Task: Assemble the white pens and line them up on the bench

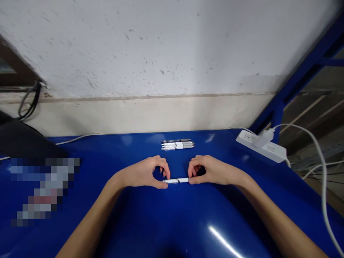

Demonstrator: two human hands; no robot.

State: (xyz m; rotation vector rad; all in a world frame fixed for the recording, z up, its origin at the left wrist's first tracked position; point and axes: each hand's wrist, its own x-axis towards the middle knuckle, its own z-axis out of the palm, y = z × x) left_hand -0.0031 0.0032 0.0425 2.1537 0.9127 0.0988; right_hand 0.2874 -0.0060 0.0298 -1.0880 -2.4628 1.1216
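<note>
A white pen (177, 180) with a dark mark near its middle lies level between my two hands, low over the blue tabletop. My left hand (150, 172) pinches its left end between thumb and forefinger. The right end is gripped the same way by my right hand (208, 170), whose fingers hide that tip. Farther back, several white and grey pens (177, 145) lie side by side in a row, all pointing the same way. Whether the held pen touches the table I cannot tell.
At the right stands a white power strip (262, 145) with a plug and cable. A black object (27, 139) is at the left, near a blurred-out item (45, 193). The blue table (172, 218) meets a speckled wall (161, 53); a blue metal frame (290, 86) rises at the right.
</note>
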